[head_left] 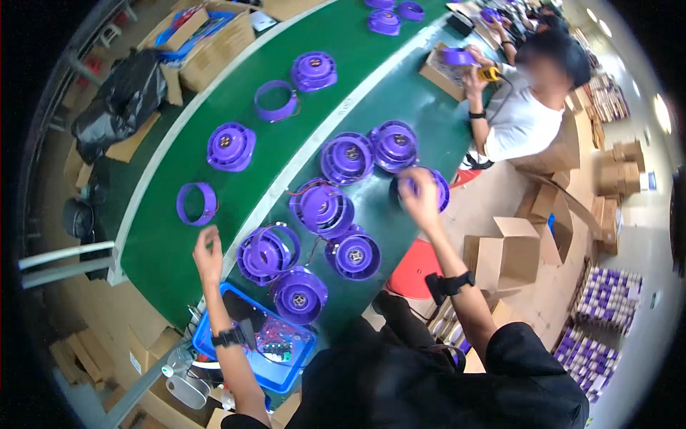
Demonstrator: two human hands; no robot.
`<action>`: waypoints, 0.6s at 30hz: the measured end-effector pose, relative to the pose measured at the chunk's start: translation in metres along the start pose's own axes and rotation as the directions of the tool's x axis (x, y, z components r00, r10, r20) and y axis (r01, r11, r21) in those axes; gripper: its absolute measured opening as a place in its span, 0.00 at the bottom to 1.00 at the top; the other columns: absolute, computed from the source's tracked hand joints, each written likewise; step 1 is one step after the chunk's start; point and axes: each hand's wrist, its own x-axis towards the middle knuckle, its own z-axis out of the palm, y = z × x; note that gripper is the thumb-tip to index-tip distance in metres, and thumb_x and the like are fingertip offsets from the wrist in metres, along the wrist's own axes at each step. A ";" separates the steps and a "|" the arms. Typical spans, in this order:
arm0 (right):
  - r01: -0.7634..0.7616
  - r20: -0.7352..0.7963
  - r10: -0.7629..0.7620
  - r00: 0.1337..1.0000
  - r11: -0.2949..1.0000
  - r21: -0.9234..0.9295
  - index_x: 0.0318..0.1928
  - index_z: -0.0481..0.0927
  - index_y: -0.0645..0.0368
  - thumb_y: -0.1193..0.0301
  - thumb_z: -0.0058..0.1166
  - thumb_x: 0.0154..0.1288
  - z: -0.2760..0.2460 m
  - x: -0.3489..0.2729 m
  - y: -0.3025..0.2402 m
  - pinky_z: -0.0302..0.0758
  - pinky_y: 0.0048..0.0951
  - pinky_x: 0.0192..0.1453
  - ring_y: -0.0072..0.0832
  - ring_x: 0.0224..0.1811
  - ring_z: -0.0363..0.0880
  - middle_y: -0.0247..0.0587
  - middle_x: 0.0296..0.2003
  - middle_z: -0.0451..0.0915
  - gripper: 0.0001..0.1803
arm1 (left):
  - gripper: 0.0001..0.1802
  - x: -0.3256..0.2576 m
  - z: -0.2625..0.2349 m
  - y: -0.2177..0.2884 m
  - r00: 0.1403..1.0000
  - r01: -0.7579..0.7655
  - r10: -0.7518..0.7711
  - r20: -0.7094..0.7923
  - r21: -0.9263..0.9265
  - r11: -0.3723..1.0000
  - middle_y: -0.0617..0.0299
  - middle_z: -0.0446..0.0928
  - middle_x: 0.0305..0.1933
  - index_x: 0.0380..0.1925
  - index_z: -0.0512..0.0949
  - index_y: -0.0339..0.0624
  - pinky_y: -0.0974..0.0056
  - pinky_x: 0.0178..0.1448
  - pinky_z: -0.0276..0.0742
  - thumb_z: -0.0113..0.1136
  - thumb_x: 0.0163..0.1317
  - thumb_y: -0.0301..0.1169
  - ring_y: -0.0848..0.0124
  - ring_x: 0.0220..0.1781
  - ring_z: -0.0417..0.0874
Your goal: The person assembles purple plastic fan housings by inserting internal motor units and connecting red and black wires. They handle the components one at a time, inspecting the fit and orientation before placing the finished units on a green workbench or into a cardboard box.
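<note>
My left hand (208, 256) is raised over the green bench near a thin purple ring (184, 203). Its fingers are loosely bent and apart, with nothing in them. At the bench's right edge, my right hand (421, 200) is on a round purple fan housing (444, 190), covering much of it; the fingers are a little blurred. Several more purple fan housings (346, 159) stand in front of me in a loose cluster, some with thin wires. Closest to me is one housing (300, 296) with a metal-looking hub.
A blue tray (304, 354) of wires and circuit boards sits by my left forearm. Beyond a pale divider, more housings (231, 147) and another ring (276, 101) lie on the green belt (171, 257). A red stool (414, 272), open cartons (500, 254) and a co-worker (525, 107) are to the right.
</note>
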 end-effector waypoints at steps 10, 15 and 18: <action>-0.711 0.295 0.693 0.658 0.701 -0.062 0.68 0.61 0.75 0.35 0.62 0.51 -0.053 -0.018 0.143 0.67 0.40 0.69 0.51 0.66 0.70 0.70 0.58 0.73 0.60 | 0.10 -0.124 0.035 0.096 0.947 0.158 -0.074 0.314 -0.250 0.955 0.61 0.83 0.36 0.47 0.78 0.35 0.69 0.42 0.78 0.53 0.72 0.29 0.74 0.38 0.83; -0.729 0.191 0.735 0.651 0.675 -0.111 0.73 0.55 0.67 0.30 0.60 0.46 -0.047 -0.014 0.132 0.61 0.47 0.74 0.60 0.71 0.60 0.71 0.68 0.59 0.66 | 0.08 -0.148 0.043 0.113 0.971 0.128 -0.089 0.221 -0.168 0.978 0.70 0.73 0.29 0.42 0.78 0.36 0.74 0.37 0.70 0.58 0.62 0.20 0.81 0.31 0.72; -0.611 0.249 0.689 0.681 0.722 -0.324 0.75 0.52 0.60 0.31 0.61 0.46 -0.043 -0.015 0.102 0.59 0.49 0.74 0.61 0.73 0.56 0.71 0.70 0.55 0.65 | 0.11 -0.161 0.053 0.095 0.978 0.200 -0.163 0.127 -0.382 0.902 0.72 0.66 0.30 0.35 0.74 0.42 0.73 0.39 0.65 0.57 0.54 0.14 0.82 0.33 0.67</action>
